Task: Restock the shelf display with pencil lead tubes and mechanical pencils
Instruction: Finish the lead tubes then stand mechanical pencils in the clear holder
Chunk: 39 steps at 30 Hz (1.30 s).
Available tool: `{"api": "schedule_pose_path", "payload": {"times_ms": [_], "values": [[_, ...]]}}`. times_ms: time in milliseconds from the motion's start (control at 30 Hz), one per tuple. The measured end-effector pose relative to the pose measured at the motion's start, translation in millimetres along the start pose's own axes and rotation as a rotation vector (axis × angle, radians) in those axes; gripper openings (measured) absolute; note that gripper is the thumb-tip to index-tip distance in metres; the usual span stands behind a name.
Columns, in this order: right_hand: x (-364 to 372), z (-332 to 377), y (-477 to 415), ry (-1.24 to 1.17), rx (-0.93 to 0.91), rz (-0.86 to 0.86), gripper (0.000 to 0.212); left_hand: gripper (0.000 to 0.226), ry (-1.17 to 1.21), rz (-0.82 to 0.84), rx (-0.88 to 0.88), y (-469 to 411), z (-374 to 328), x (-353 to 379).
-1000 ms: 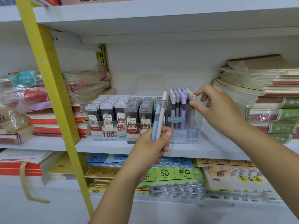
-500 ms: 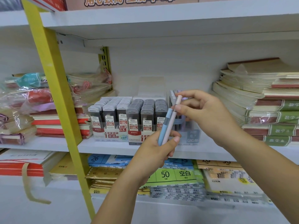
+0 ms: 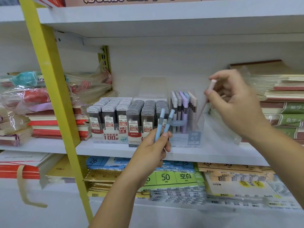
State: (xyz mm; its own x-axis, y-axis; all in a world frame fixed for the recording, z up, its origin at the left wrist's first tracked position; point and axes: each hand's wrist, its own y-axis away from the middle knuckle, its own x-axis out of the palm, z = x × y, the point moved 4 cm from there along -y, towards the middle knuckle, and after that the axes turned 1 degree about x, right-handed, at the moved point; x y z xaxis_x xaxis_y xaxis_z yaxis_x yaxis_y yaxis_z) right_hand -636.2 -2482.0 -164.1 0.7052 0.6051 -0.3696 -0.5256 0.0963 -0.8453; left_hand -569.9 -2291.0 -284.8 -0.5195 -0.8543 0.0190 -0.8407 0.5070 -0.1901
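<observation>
Head view: right grip (image 3: pixel 233 102) pinches pink pencil (image 3: pixel 211 85) tilted over pencil box (image 3: pixel 194 139).

Right hand (image 3: pixel 236 102) and pink pencil (image 3: pixel 211 87) motion-blurred

Illumination bright, even and diffuse, from above; no glare noted. Soft shadow lies beneath the upper shelf (image 3: pixel 164 15). Motion blur on the right hand (image 3: pixel 236 102) and its pink pencil (image 3: pixel 212 84). Wide-angle distortion tilts the yellow upright (image 3: pixel 54 96) and bows shelf edges. Paper packs (image 3: pixel 238 183) at near right are smeared.
</observation>
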Motion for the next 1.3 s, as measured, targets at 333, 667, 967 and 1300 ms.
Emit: {"api": "schedule_pose_path", "payload": {"times_ms": [333,667,967,1300], "values": [[12.8,-13.4,9.6,0.011,0.111,0.123,0.025,0.022,-0.031,0.007,0.011,1.7,1.3,-0.4],[23.6,-28.9,7.7,0.109,0.160,0.167,0.029,0.023,-0.027,0.016,0.010,0.6,2.0,-2.3],[25.5,-31.5,14.4,0.279,0.176,0.176,0.025,0.023,-0.014,0.036,0.024,2.7,-0.2,-1.5],[43.0,22.5,24.7,-0.293,0.332,0.269,0.026,0.024,0.002,0.150,0.121,7.6,-10.7,10.6]]}}
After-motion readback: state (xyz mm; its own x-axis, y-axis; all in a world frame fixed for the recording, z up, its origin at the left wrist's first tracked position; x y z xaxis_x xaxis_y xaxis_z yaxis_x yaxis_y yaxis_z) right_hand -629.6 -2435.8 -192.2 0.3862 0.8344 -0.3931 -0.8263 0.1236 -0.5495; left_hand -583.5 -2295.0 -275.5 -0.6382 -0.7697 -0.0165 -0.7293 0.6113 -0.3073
